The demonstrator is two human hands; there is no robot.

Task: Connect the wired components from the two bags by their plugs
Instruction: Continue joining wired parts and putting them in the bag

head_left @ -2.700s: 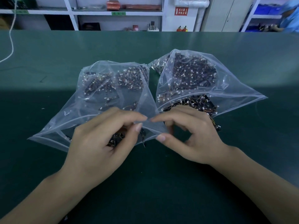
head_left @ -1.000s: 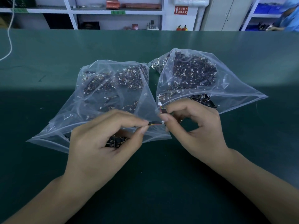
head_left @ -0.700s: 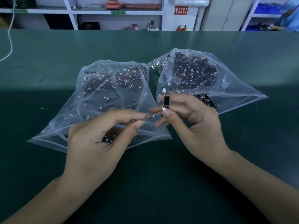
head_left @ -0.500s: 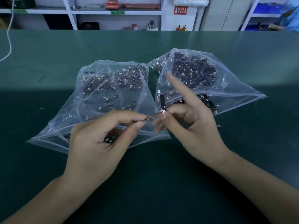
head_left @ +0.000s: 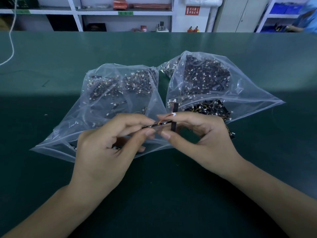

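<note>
Head view, over a dark green desk [head_left: 171, 194]. Two clear plastic bags side by side mid-desk, mouths toward the camera: left bag [head_left: 96, 121] lying flatter and holding scattered clumps of small dark wired components with white plugs, right bag [head_left: 240, 93] puffed higher and packed with a denser heap of the same kind, some spilling from its mouth onto the desk beside the right hand.

Left hand [head_left: 104, 150] raised just in front of the left bag's mouth, grip narrow, thumb and forefinger pinching a thin dark strip [head_left: 155, 125] held nearly level and pointing right. Red and yellow wires [head_left: 163, 119] rising from the strip's right end to a small white plug [head_left: 173, 114].

Right hand [head_left: 204, 136] close against the left, fingertips almost touching, grip curled round a second dark strip [head_left: 174, 117] standing upright between thumb and forefinger, its top end showing above the forefinger and its lower end below. White plug resting against the right forefinger, just beside the upright strip. Unclear whether plug and strip are joined.

Behind the desk, white shelving [head_left: 120, 12] with boxes and small items, a red wall sign [head_left: 192, 10], a pale cabinet door [head_left: 240, 14], and a person's blue sleeve [head_left: 308, 18] at far right. White cord [head_left: 12, 45] trailing down onto the desk's far left edge.
</note>
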